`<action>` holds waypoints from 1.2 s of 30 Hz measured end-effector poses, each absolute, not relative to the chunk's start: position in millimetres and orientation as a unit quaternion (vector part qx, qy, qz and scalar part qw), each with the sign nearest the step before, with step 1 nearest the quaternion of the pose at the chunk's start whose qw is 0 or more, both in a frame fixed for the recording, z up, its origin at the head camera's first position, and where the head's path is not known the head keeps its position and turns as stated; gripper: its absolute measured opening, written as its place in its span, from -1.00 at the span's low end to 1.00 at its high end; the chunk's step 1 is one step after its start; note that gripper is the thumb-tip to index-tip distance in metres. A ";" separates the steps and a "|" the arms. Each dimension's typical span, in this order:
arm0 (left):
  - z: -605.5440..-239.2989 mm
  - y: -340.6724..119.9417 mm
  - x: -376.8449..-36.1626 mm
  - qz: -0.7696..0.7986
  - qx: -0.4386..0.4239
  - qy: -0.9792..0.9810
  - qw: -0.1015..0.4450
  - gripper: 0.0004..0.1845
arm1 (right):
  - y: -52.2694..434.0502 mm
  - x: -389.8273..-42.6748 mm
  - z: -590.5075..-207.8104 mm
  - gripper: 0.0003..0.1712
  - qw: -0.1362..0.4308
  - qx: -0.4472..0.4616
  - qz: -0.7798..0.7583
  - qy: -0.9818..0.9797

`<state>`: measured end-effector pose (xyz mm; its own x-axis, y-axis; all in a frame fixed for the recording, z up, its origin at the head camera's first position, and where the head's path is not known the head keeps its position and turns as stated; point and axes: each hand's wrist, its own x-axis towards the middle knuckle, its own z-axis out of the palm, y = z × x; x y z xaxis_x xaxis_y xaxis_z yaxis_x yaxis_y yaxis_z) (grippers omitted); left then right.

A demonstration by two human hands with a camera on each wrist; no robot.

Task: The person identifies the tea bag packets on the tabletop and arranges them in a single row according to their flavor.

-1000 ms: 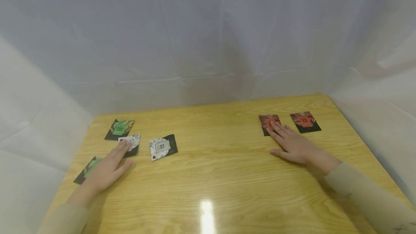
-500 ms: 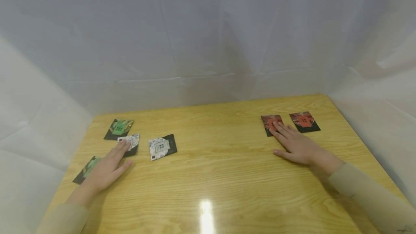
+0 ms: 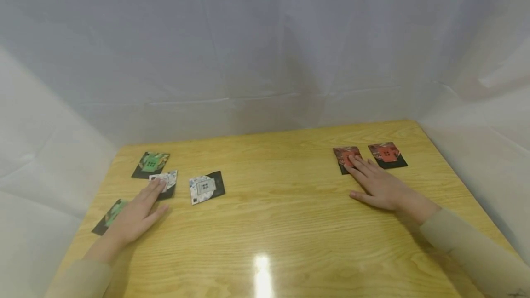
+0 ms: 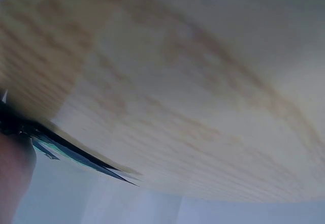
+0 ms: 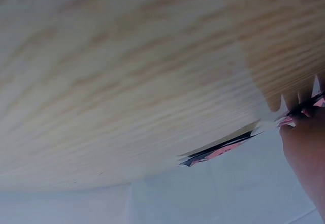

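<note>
A glossy bench (image 3: 273, 224) of pale yellow wood with a long, wavy grain carries six flat paper packets, each black-backed with a printed face. At the far left lies a green packet (image 3: 108, 217), partly under the left hand (image 3: 134, 217); behind it sits a second green packet (image 3: 151, 164). The left hand lies flat, its fingers (image 3: 155, 187) straight and together, the tips resting on a white packet (image 3: 165, 182) without curling round it. Just to the right, apart from the hand, lies a second white packet (image 3: 206, 187), turned at a slant. Well across the bench, the right hand (image 3: 381, 187) lies flat as well, its straight fingers (image 3: 355, 163) pressing on a red packet (image 3: 345, 157); another red packet (image 3: 387, 154) lies just beside it, untouched. Sheer white cloth (image 3: 265, 49), creased and hanging in folds, walls in the bench on three sides. The wrist views show only blurred wood grain and packet edges.

Against half a second ago, both hands rest on the same packets and nothing on the bench has visibly shifted.
</note>
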<state>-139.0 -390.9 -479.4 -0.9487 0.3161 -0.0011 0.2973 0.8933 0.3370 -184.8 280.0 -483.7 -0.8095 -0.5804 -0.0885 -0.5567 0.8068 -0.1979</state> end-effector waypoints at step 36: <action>-483.6 -392.2 -140.3 0.172 0.153 0.973 0.031 -0.15 | 260.3 -188.8 -473.2 -0.06 0.039 -0.331 -0.078 0.940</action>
<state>-140.3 -392.2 -483.6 -0.9515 0.3077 -0.0069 0.2866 0.8938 0.3449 -188.8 260.3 -473.2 -0.7776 -0.6284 -0.0211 -0.6162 0.7684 -0.1728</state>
